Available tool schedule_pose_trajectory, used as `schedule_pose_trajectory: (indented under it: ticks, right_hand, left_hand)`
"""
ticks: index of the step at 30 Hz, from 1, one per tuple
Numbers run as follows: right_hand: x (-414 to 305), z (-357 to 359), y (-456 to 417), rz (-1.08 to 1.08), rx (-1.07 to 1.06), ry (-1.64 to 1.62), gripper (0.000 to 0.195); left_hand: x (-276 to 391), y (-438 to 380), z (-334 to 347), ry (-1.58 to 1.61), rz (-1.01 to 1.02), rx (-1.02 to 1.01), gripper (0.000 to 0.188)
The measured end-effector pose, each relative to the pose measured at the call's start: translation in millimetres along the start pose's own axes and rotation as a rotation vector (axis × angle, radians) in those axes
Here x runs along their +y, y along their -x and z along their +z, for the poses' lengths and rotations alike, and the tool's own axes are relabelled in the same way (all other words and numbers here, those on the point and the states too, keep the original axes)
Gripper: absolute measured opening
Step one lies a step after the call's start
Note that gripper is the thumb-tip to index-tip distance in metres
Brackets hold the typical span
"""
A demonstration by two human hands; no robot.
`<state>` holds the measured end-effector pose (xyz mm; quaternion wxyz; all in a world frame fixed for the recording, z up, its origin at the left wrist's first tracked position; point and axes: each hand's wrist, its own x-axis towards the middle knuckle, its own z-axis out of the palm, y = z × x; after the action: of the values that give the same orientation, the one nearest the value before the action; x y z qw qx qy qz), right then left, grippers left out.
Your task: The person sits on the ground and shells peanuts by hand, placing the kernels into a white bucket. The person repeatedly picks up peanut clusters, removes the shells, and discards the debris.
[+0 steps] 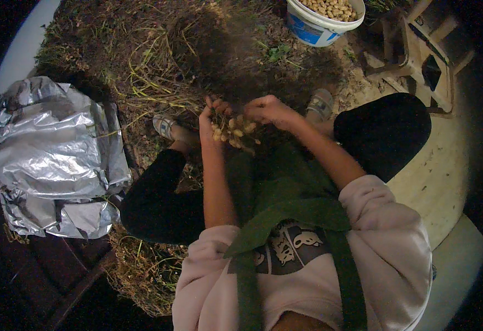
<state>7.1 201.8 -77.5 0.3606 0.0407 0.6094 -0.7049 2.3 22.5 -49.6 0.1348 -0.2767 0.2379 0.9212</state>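
My left hand (pixel 216 108) is closed around the stems of a peanut plant. A cluster of unshelled peanuts (pixel 235 130) hangs from that grip, pale and earthy, above the green apron (pixel 285 178) across my lap. Just right of the cluster is my right hand (pixel 272 112), its fingers bent inward. Its fingertips are close to the pods, but whether a pod is between them cannot be made out. Yellowish peanut stalks (pixel 154 89) spread over the ground to the left of my left hand.
A white and blue plastic bucket (pixel 326 22) holding peanuts stands at the far right. A wooden stool (pixel 423 66) lies tipped beyond my right knee. Crumpled silver sheeting (pixel 55 140) covers something at the left. More pulled plants (pixel 146 269) are heaped beside my left thigh.
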Motion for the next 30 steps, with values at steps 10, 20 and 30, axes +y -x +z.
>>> schedule_pose_trajectory:
  ticks: [10, 20, 30]
  right_hand:
    - [3.2, -11.2, -3.8, 0.073, -0.025, -0.100, 0.019]
    - [15.7, 6.7, -13.3, -0.512, 0.308, 0.646, 0.012]
    - [20.0, -10.4, -17.3, -0.219, 0.296, 0.065, 0.023]
  left_hand:
    - [-4.2, 2.5, -2.0, -0.036, -0.103, 0.077, 0.011]
    - [-6.6, -5.4, -38.5, -0.385, -0.119, 0.039, 0.021]
    - [-23.4, 13.8, 20.7, -0.226, -0.121, 0.330, 0.018]
